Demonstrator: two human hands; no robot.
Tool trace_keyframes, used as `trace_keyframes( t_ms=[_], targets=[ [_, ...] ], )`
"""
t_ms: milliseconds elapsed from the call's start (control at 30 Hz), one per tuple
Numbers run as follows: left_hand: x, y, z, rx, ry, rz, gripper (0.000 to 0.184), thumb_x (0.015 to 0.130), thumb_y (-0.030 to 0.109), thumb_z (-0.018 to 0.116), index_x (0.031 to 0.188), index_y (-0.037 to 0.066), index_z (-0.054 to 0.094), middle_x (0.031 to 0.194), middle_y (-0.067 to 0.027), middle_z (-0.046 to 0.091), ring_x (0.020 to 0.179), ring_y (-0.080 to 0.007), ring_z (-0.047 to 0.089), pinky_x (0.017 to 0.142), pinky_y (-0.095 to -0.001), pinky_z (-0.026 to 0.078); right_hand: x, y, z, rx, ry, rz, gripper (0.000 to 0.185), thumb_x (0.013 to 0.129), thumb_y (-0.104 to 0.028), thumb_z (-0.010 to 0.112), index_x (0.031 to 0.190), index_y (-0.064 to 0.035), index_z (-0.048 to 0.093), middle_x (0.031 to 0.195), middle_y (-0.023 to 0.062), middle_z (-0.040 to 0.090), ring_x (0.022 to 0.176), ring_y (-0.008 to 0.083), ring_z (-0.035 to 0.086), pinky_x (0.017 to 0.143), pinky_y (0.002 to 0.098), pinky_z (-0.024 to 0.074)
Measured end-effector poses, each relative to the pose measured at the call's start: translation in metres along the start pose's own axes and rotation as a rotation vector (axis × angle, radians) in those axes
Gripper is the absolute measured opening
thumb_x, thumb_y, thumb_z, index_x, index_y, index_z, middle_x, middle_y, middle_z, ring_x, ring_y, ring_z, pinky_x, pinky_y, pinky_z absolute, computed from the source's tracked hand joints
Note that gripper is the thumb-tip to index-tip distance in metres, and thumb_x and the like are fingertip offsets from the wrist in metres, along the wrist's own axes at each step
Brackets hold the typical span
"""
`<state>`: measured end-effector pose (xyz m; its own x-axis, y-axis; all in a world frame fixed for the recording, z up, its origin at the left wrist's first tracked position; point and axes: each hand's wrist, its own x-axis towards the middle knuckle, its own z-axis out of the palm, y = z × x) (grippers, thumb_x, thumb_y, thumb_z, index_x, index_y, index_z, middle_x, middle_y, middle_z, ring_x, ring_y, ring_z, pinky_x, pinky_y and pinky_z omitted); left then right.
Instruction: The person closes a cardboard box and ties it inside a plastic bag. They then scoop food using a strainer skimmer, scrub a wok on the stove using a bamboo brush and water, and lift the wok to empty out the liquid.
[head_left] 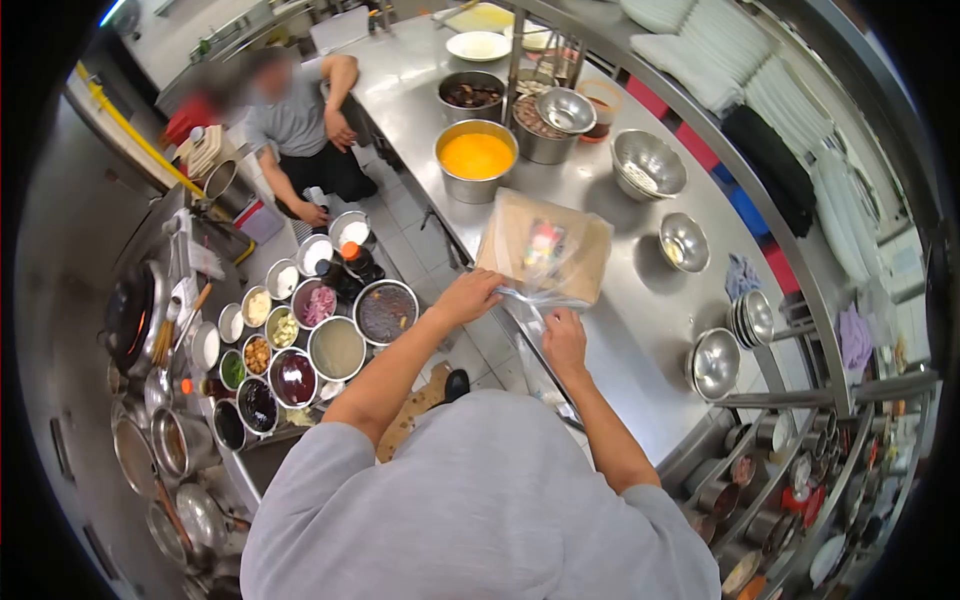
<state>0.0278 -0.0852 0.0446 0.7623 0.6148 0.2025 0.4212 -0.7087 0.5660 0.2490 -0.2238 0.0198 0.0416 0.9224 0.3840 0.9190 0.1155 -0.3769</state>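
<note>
A clear plastic bag (590,240) with a colourful printed label lies on the steel counter (640,375), near its edge. Its contents look flat and brown; I cannot make out what they are. My left hand (472,297) grips the bag's near left corner, fingers closed on the loose plastic. With closed fingers, my right hand (564,342) pinches the gathered plastic at the near side. Just beyond the bag stands a steel pot (476,185) of orange-yellow liquid.
Steel bowls (650,165) stand along the counter's right side. Left of me, several containers hold sauces and chopped ingredients, including a pot of pale liquid (337,348). Another person (290,120) in a grey shirt is low down at the upper left. A metal rack (800,400) runs along the right.
</note>
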Motion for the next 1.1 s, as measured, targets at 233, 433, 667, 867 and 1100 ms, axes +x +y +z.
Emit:
trace_keyframes(
  t_ms=[233,433,667,867,1100],
  targets=[
    [-0.009,0.004,-0.008,0.176,0.066,-0.207,0.018,0.088,0.021,0.064,0.101,0.01,0.06,0.095,-0.0109,0.065,0.095,-0.0327,0.061,0.078,-0.0456,0.05,0.013,0.034,-0.009,-0.128,-0.112,-0.022,0.007,0.078,-0.011,0.063,0.085,-0.0103,0.061,0.085,0.0074,0.062,0.083,0.029,0.063,0.068,0.0435,0.0518],
    [-0.002,0.011,-0.002,0.32,0.116,-0.054,0.018,0.086,0.023,0.065,0.098,0.011,0.061,0.09,-0.007,0.065,0.093,-0.0311,0.062,0.072,-0.0457,0.051,0.009,0.028,-0.015,-0.103,-0.145,-0.037,0.008,0.081,-0.012,0.061,0.088,-0.009,0.058,0.083,0.0091,0.063,0.082,0.031,0.063,0.068,0.0454,0.0521],
    [-0.013,0.029,0.033,0.083,0.132,-0.484,0.01,0.09,0.02,0.06,0.094,0.011,0.061,0.084,-0.0044,0.062,0.084,-0.0238,0.061,0.07,-0.0388,0.052,0.046,-0.022,-0.052,0.1,-0.504,-0.124,0.007,0.085,-0.008,0.052,0.09,-0.0043,0.056,0.084,0.018,0.065,0.083,0.0392,0.063,0.071,0.0512,0.0485],
    [-0.011,0.023,0.063,-1.456,0.105,-0.704,0.013,0.099,0.021,0.051,0.105,0.012,0.057,0.09,-0.0001,0.056,0.084,-0.0142,0.055,0.075,-0.0362,0.052,0.113,-0.056,-0.048,0.245,-0.765,-0.366,0.016,0.088,-0.014,0.054,0.099,-0.0061,0.062,0.084,0.0186,0.067,0.08,0.0398,0.064,0.072,0.0492,0.049],
    [-0.012,0.032,0.082,-1.356,0.386,-0.711,0.017,0.101,0.027,0.047,0.102,0.011,0.054,0.087,-0.0013,0.051,0.079,-0.0134,0.053,0.073,-0.035,0.053,0.158,-0.037,0.016,0.375,-0.814,-0.357,0.022,0.088,-0.022,0.058,0.103,-0.0097,0.069,0.096,0.0178,0.068,0.091,0.0356,0.065,0.08,0.0423,0.0504]
  ],
)
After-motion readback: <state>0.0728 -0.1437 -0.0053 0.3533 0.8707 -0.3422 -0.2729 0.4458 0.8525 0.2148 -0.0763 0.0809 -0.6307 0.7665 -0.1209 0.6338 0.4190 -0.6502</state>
